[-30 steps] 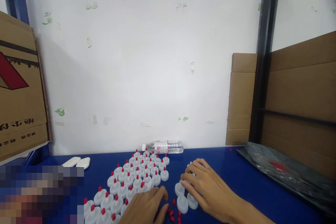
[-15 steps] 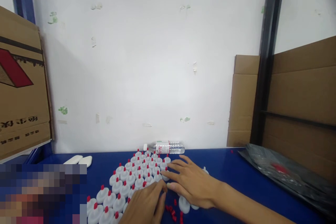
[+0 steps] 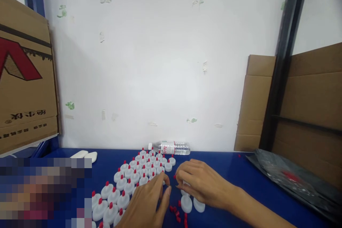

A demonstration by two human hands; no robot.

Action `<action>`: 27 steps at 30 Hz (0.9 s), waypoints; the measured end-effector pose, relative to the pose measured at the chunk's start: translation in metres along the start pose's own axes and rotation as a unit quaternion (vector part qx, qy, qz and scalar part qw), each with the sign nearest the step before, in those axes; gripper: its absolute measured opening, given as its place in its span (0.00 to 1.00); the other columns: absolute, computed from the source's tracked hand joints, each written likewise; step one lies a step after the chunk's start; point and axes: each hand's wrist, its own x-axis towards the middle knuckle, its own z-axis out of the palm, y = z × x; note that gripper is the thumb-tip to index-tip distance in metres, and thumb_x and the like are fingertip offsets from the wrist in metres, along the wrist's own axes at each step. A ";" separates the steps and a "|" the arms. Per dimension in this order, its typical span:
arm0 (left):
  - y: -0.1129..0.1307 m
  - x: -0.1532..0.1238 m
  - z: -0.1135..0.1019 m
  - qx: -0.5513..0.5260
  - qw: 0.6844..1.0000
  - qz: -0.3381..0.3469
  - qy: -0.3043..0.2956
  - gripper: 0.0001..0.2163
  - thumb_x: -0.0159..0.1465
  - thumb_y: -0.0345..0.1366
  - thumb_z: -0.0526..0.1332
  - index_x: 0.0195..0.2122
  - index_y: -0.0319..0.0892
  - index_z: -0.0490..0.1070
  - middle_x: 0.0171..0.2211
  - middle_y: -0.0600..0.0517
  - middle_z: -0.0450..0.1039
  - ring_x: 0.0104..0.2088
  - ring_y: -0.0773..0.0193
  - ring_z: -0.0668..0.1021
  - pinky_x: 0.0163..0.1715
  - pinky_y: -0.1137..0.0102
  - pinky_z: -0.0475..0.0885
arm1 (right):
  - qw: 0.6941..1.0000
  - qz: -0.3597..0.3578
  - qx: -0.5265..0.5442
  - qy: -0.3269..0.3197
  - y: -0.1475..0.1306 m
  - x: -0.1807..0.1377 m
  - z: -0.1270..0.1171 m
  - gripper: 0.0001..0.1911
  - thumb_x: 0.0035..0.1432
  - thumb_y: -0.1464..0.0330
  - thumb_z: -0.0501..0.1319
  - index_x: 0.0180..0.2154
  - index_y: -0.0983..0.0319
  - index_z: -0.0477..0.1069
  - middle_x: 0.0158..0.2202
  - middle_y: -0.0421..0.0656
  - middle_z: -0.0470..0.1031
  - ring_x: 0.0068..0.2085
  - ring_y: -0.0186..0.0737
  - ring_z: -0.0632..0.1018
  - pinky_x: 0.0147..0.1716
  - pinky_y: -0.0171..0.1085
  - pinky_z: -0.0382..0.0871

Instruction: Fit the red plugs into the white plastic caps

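Observation:
Many white bottle caps with red tips (image 3: 133, 180) stand in rows on a blue table (image 3: 229, 171). My left hand (image 3: 146, 203) rests at the near right edge of the rows, fingers curled and pinched together. My right hand (image 3: 199, 183) is right beside it, fingers curled down over a small red tip at its fingertips. Under and just behind my right hand lie two or three plain white caps (image 3: 191, 203). Several loose red tips (image 3: 176, 213) lie on the table between my hands.
A clear water bottle (image 3: 171, 147) lies on its side by the white wall. Two white oblong items (image 3: 84, 155) lie at the left. A printed cardboard box (image 3: 25, 78) stands left, flat cardboard (image 3: 307, 107) right, with a dark plastic bag (image 3: 296, 180) below it.
My right hand stretched flat to the left over the rows, then curled back in toward my left hand. The camera shifted slightly, so the scene moved right.

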 end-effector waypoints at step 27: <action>-0.001 0.002 -0.002 0.029 0.997 0.071 -0.031 0.13 0.75 0.34 0.48 0.37 0.46 0.71 0.37 0.52 0.77 0.33 0.63 0.80 0.31 0.71 0.68 | 0.964 0.223 -0.132 -0.053 0.089 -0.030 0.008 0.16 0.72 0.67 0.56 0.34 0.63 0.78 0.33 0.49 0.82 0.36 0.49 0.82 0.37 0.41 0.66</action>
